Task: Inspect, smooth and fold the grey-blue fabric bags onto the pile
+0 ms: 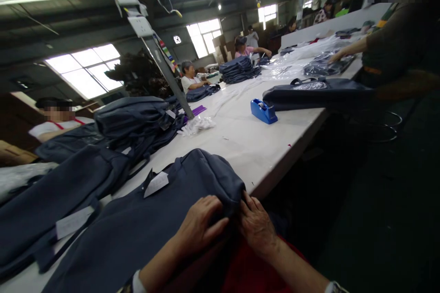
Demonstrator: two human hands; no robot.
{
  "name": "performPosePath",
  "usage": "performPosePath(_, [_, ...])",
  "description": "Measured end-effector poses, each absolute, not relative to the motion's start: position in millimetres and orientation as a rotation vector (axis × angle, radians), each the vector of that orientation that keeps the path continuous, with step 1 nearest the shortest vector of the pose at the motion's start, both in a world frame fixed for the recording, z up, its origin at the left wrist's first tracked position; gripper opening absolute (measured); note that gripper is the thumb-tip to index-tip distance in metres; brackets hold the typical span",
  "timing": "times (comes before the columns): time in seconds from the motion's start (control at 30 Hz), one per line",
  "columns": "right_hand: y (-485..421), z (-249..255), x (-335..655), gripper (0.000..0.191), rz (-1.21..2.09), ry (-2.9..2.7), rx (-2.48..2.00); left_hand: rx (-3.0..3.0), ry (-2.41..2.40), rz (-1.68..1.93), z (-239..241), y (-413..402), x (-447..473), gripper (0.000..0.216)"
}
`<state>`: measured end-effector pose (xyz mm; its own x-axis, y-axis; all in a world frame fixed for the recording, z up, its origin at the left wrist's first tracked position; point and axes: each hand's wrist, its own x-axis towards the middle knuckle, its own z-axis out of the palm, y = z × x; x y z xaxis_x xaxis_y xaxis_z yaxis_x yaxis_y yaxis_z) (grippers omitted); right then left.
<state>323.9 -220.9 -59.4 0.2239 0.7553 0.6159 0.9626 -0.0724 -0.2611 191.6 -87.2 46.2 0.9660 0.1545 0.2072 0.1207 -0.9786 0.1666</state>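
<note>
A dark blue fabric bag [137, 224] lies flat on the near part of the table, with a white paper tag [156, 184] on its upper side. My left hand [202, 222] is on the bag close to its front corner, fingers curled on the cloth and thumb stretched to the right. My right hand [256, 224] grips the edge at that same corner; its fingertips are partly hidden behind the fabric. Left of this bag lies another dark blue bag [75, 178] with its straps and tag.
A blue tape dispenser [263, 111] stands on the white table [233, 146], near a crumpled clear plastic [197, 125] and a metal post [168, 73]. Another bag [316, 94] overhangs the right edge. Co-workers sit across the table; one person [388, 41] stands at right, handling plastic-wrapped goods.
</note>
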Motion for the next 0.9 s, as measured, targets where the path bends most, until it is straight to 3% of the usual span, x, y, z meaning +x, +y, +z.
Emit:
performPosePath(0.1, [-222,-61,324,0.04,-0.386,-1.569,-1.905,2.874,0.459,0.662,26,-80,197,0.034])
performPosePath(0.17, [-223,-62,327,0.038,-0.354,-1.587,-1.886,2.931,0.481,0.593,7,-76,199,0.054])
performPosePath(0.27, [-225,-62,334,0.038,-0.293,-1.576,-1.851,3.016,0.429,0.343,-11,-72,197,0.067])
performPosePath(0.43, [-233,-57,357,0.032,-0.055,-1.481,-1.646,3.054,0.405,0.159,-8,-71,192,0.072])
performPosePath(0.53, [-237,-58,375,0.026,0.249,-1.057,-1.556,3.034,0.4,0.087,-4,-71,193,0.072])
performPosePath(0.67, [-225,-65,378,0.055,0.972,-0.678,-1.426,3.015,0.416,0.056,-6,-70,193,0.071])
performPosePath(0.73, [-216,-67,369,0.064,1.185,-0.68,-1.333,3.014,0.422,0.081,-9,-68,193,0.071])
performPosePath(0.9, [-210,-55,344,0.061,1.134,-0.665,-1.293,3.008,0.41,0.229,-8,-70,189,0.073])
